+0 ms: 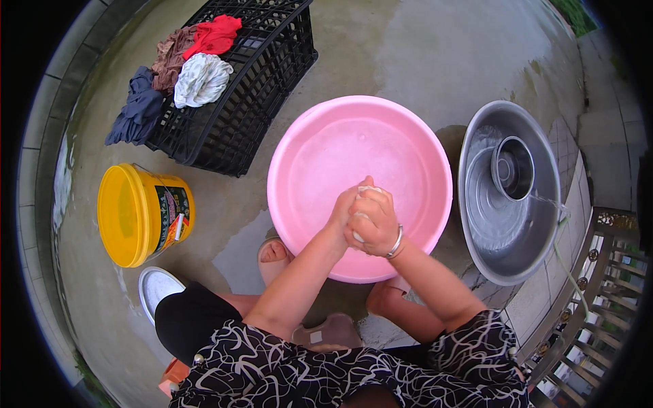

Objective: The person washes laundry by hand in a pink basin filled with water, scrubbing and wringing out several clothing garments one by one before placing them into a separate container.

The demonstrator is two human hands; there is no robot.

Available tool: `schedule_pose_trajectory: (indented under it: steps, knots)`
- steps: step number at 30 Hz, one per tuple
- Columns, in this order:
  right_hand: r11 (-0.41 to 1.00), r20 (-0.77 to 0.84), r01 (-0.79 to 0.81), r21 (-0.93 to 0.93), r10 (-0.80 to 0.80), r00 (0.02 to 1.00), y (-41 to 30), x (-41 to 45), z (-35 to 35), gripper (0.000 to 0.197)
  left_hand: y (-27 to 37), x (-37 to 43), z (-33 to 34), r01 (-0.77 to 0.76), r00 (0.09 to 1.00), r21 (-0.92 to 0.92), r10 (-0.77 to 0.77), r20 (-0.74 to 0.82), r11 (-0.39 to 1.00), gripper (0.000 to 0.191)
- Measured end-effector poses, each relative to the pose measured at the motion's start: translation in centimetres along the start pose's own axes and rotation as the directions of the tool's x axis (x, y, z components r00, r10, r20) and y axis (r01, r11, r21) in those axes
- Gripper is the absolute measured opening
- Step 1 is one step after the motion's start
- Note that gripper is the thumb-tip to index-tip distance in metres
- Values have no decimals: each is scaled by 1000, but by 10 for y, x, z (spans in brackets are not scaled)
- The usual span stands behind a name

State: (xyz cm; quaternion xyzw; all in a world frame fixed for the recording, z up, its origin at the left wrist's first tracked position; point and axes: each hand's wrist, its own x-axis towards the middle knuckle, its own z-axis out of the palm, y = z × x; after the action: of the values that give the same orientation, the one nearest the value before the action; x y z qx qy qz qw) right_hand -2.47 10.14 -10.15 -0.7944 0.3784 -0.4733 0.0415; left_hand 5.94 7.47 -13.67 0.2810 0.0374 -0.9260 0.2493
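Over the pink plastic basin (pixel 326 168), both of my hands are clasped around a small wad of white cloth (pixel 358 237). My left hand (pixel 343 206) is pressed against the wad from the left, partly hidden behind the other hand. From the right, my right hand (pixel 376 224) wraps its fingers over it, and bits of white show between them. A silver bracelet (pixel 396 241) circles the right wrist. Most of the cloth is covered by the fingers. Below the hands, the basin holds shallow, clear-looking water.
Left of the basin stands a yellow bucket (pixel 176 199). Behind it, a black plastic crate (pixel 245 107) carries red (pixel 217 35), brown, white (pixel 202 80) and dark blue clothes (pixel 136 109). On the right, a large metal basin (pixel 502 250) contains a steel pot (pixel 521 176); water runs beside a thin hose (pixel 566 265).
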Motion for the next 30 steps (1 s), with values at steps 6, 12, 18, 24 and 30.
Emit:
schedule_pose_trajectory:
  steps: [6, 12, 18, 24, 30]
  knots:
    - [617, 161, -751, 235, 737, 656, 18, -16, 25, 20, -4, 22, -28, -422, 868, 247, 468, -166, 872, 29]
    - [336, -63, -935, -112, 937, 344, 95, -116, 27, 35, 29, 42, -114, 114, 473, 975, 873, 116, -191, 31]
    - [224, 159, -762, -607, 974, 160, 100, -115, 19, 40, 57, 29, -91, 169, 509, 984, 860, -38, -57, 35]
    - [11, 84, -828, 560, 994, 70, 85, -47, -46, 35, 89, -3, -30, -434, 519, 825, 849, -98, 361, 40]
    - [427, 115, -849, 312, 870, 480, 96, -35, -87, 15, 107, -34, 8, -565, 720, 639, 690, 73, 522, 34]
